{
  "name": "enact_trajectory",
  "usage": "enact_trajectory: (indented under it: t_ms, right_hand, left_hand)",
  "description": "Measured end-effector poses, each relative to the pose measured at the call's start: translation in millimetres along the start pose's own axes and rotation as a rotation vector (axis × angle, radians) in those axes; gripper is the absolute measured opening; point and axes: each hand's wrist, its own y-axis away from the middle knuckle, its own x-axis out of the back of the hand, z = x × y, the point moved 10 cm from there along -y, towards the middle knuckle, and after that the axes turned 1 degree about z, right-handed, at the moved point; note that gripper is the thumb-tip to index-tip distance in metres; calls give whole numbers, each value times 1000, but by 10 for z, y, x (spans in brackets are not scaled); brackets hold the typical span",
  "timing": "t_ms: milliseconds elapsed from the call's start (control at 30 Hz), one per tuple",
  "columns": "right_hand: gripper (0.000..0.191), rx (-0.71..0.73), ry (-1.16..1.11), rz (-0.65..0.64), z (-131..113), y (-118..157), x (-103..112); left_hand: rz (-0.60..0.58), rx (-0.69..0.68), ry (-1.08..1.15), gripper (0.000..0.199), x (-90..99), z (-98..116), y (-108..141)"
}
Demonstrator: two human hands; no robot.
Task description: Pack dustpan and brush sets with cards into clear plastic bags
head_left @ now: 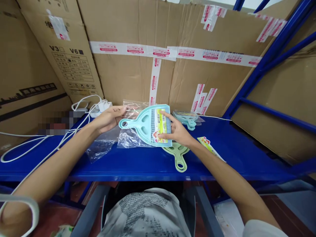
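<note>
My right hand [179, 131] grips a light-blue mini dustpan [143, 123] at its wide end, with the thumb and fingers over the yellow-and-white label [161, 125]. A small brush with grey bristles [153, 121] is nested in the pan. The dustpan's handle points left, towards my left hand [112, 118]. The fingers of my left hand are pinched on the upper left edge of a clear plastic bag [132, 139], which spreads behind the dustpan. Partly under my right hand, a green dustpan [179, 158] lies on the blue table.
Light-blue dustpans in clear wrapping [186, 118] lie behind my right hand. A loose label card [209, 148] is to the right. Another clear bag [98, 148] and white cables [74, 130] lie left on the blue table [148, 168]. Cardboard [128, 79] walls the back.
</note>
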Motion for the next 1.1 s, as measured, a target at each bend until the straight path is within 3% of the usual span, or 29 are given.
enact_trajectory:
  t_ms: [133,267,367,533,767,967,1100]
  right_hand:
    - [112,39,-13,3,11,-4,-64]
    - [114,128,-19,148,-44,-13,60]
    - [114,154,-24,187,-71,-10,139]
    - [109,57,-20,130,11,-23,145]
    - [101,-25,-16,197,99,-31,210]
    - [79,-4,-83,217,115,-74,258]
    - [81,-26,-92,246,161,-77,317]
  left_hand:
    - [32,15,74,30,-13,-58,-32]
    - [123,-79,109,28,74,-19,-74]
    - [146,-59,27,27,87,-42,-77]
    - [235,20,33,23,117,-158,-82]
    - [338,85,180,21,77,-332,-80]
    - [430,165,209,19,98,-466,-55]
    - [431,138,231,17,108,-478,-66]
